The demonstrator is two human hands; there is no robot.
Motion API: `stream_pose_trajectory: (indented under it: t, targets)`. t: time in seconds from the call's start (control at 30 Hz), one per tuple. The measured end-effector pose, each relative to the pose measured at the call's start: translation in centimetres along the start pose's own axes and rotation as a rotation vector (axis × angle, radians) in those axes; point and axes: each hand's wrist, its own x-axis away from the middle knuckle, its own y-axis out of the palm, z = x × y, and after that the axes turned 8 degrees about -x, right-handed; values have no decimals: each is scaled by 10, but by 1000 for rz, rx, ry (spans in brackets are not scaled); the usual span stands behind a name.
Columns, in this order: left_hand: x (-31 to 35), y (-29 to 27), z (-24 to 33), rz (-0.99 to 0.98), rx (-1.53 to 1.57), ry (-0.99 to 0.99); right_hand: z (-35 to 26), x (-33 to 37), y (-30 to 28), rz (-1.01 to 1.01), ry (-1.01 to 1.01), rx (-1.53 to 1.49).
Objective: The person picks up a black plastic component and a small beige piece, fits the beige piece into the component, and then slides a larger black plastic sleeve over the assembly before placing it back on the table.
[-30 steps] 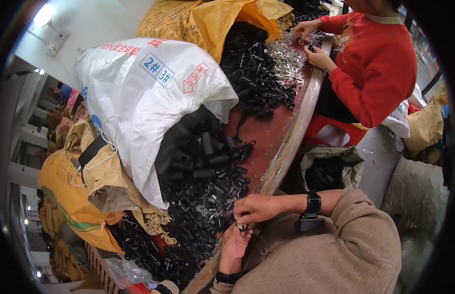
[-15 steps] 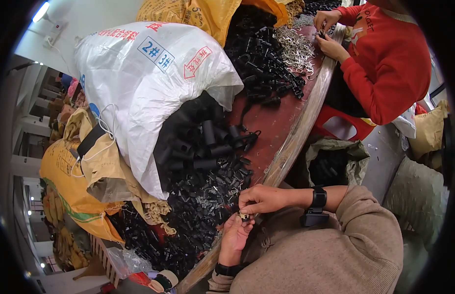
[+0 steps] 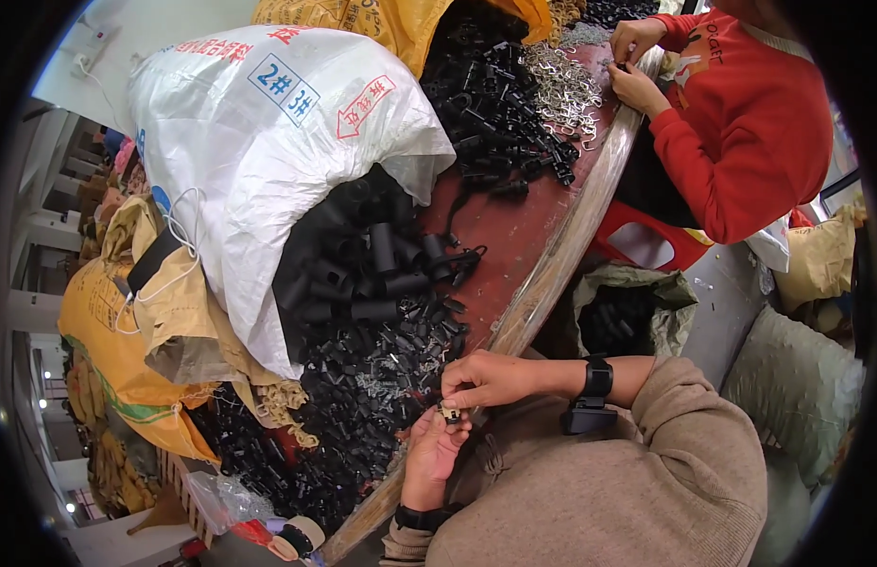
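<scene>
Both of my hands meet at the table's edge around one small beige and black part (image 3: 450, 414). My left hand (image 3: 433, 454) is closed on it from below, thumb and fingers pressed together. From above, the fingertips of my right hand (image 3: 488, 380) pinch the same part. Its exact kind is too small to make out, and fingers cover much of it. Just beyond my hands lies a heap of small black plastic pieces (image 3: 363, 416). Larger black tubes (image 3: 382, 250) spill from the mouth of a white woven sack (image 3: 240, 189) lying on the table.
The red table (image 3: 500, 250) has a plastic-wrapped wooden rim (image 3: 552, 293). Farther along are black parts (image 3: 505, 113) and silvery metal hooks (image 3: 563, 94). Across to the right, a person in a red sweater (image 3: 741, 132) handles something small. An open sack (image 3: 637, 317) stands below the rim.
The whole view has shifted slightly, so the scene sits a little farther left. My hands keep hold of the small part in nearly the same pose.
</scene>
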Motion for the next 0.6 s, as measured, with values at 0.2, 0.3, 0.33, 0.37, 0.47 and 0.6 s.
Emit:
stream_pose_trajectory:
  t: [0.2,0.3,0.33,0.37,0.47,0.6]
  targets:
    - [-2,0,0,-14,46,-15,8,-4,-1,15,-14,17]
    - [0,0,4,39,45,-1,7,-8,2,26,-20,6]
    - [0,0,5,65,45,3,7,-8,3,36,-40,8]
    - [0,1,5,93,39,11,7,-8,3,44,-66,9]
    - [-1,4,5,115,32,-2,9,-7,2,43,-47,-8]
    - [-1,6,4,127,8,1,10,-6,0,34,-36,-32]
